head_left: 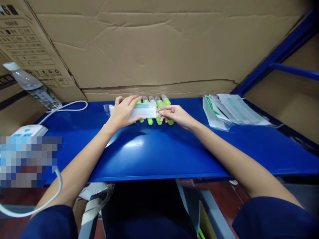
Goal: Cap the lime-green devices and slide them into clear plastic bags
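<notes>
Your left hand (126, 111) hides part of the packet (150, 111), which covers the middles of some green tubes (150, 121); your sleeves (271, 217) run off the bottom edge

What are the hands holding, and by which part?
A packet: the left hand holds it by its long edges toward the left, thumb on the near one; the right hand pinches it at the clear right end.
</notes>
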Tool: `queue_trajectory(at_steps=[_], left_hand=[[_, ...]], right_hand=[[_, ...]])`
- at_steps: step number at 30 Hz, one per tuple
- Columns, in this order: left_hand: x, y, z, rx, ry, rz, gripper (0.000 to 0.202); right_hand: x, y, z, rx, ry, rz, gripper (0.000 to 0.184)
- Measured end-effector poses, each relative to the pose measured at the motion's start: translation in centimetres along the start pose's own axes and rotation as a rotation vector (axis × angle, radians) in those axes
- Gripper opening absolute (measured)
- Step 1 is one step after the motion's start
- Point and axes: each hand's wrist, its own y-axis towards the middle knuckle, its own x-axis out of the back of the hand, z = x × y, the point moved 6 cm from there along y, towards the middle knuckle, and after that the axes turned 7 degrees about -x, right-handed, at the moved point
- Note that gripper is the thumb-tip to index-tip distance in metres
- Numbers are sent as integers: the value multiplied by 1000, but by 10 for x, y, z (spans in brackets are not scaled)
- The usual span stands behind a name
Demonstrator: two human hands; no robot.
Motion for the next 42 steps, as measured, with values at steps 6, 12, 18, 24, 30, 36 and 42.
queue_trajectory(at_steps=[6, 12, 18, 24, 30, 36, 42], left_hand=[[-14, 0, -9, -56, 26, 87, 68], [-10, 0, -6, -79, 22, 66, 55], [-8, -1, -2, -70, 34, 50, 49], [-10, -4, 11, -18, 59, 70, 48], [-13, -6, 22, 28, 62, 103, 51], [-17, -8, 30, 74, 75, 121, 57], [-17, -9, 37, 123, 71, 148, 49]], right_hand=[[-12, -3, -5, -59, 102, 51, 35], [-12, -4, -3, -66, 86, 73, 34], [8, 4, -4, -60, -5, -10, 45], [67, 10, -5, 109, -653, -525, 18], [72, 18, -22, -65, -889, -373, 31], [69, 15, -24, -190, -1090, -297, 28], [75, 11, -10, -63, -1125, -342, 17]])
